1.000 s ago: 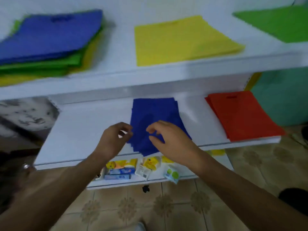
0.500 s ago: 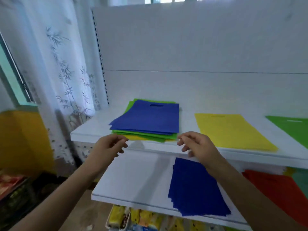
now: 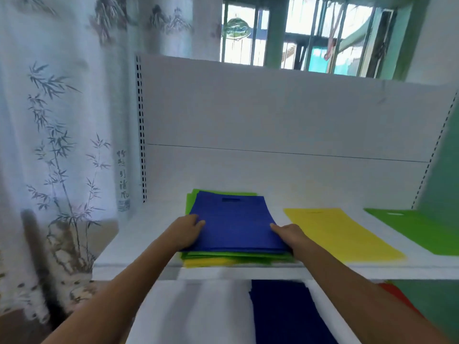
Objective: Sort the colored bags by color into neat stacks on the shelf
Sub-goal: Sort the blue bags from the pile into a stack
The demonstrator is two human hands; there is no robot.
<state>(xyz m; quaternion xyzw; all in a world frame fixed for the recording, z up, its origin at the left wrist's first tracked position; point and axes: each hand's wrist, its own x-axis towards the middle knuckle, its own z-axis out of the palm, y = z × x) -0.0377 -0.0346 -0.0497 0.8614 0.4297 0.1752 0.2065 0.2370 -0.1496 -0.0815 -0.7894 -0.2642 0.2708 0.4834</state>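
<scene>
At the front left of the upper shelf point(image 3: 139, 234), both hands are on the mixed pile, and this is where it can go wrong. The blue bags point(image 3: 233, 222) lie on top, with green bags point(image 3: 238, 256) and a yellow bag point(image 3: 206, 263) fanned out beneath, right at the shelf's front edge. If only one side lifts, or the grip catches a green layer too, the colors travel together and the sort is spoiled. And the lower layers already poke past the front edge, so a careless drag could slide them off toward the lower shelf point(image 3: 198, 306).

Now the hands. The left hand point(image 3: 186, 232) sits at the left edge of the blue bags, thumb on top, fingers tucked under the edge as far as I can tell, so it is grasping the blue layer. The right hand point(image 3: 288, 235) mirrors it at the right edge, fingers pointing along the side and curling down around it; how many layers it has, I cannot tell. Both forearms reach in from below, roughly level.

Targets are set: a blue stack point(image 3: 285, 314) waits on the lower shelf, directly below, a yellow stack point(image 3: 340, 234) sits mid-shelf up top, a green stack point(image 3: 417, 229) toward the right end, and a red sliver point(image 3: 390, 290) peeks from below.
</scene>
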